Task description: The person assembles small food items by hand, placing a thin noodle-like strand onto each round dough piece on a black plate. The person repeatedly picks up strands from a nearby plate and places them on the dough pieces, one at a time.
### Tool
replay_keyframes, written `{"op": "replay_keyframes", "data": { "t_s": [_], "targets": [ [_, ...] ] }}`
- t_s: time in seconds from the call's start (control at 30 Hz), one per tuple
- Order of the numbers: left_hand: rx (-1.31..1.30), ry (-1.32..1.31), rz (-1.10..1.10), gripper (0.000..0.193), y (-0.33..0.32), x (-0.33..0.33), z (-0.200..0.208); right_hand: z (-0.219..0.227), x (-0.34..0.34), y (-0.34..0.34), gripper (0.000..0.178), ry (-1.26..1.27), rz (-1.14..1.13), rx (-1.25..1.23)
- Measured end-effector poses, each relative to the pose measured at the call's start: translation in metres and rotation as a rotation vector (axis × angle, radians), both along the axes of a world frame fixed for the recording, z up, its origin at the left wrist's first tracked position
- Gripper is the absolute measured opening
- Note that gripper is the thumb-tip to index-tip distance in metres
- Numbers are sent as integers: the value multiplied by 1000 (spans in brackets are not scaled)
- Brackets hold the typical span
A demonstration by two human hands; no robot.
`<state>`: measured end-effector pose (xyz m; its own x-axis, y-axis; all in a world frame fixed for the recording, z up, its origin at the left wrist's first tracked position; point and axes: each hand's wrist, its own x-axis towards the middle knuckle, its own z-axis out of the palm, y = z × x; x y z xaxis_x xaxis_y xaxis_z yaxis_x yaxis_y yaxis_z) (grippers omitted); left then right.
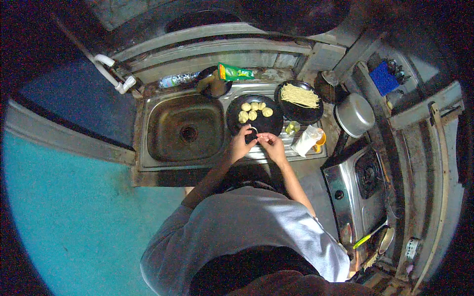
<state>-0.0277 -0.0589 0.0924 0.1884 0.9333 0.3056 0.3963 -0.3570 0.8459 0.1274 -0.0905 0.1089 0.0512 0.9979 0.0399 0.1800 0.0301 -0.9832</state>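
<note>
Both my hands meet over the front edge of a black plate (275,121) on the steel drainboard. A thin pale strip that looks like dough (254,129) curves between my fingertips. My left hand (241,144) pinches it from the left, with the thumb pointing inward. From the other side the fingers of my right hand (273,146) are closed on its near end. Several pale yellow dough balls (252,115) lie on the plate beyond my hands. To the right, a second black plate (309,117) carries a heap of thin pale strips (299,95) like noodles.
Left of the plates is the steel sink (165,148). A green packet (237,73), dark bowl (210,86) and clear bottle (178,80) stand behind. At right are a small glass (292,128), white bag (306,141), orange mug (322,138), metal pot (354,115) and gas stove (345,180).
</note>
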Motion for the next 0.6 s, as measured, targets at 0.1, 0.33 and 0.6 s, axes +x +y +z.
{"op": "replay_keyframes", "data": {
  "t_s": [0.1, 0.33, 0.6],
  "targets": [
    [-115, 9, -14, 54, 8, -2, -5, 12, 0, 3, 16, -137, 5, 166],
    [-308, 198, -45, 41, 6, -2, 7, -8, 0, 4, 14, 149, -49, 33],
    [-216, -54, -223, 21, -2, 4, 23, 18, -7, 2, 27, 476, -58, -128]
  ]
}}
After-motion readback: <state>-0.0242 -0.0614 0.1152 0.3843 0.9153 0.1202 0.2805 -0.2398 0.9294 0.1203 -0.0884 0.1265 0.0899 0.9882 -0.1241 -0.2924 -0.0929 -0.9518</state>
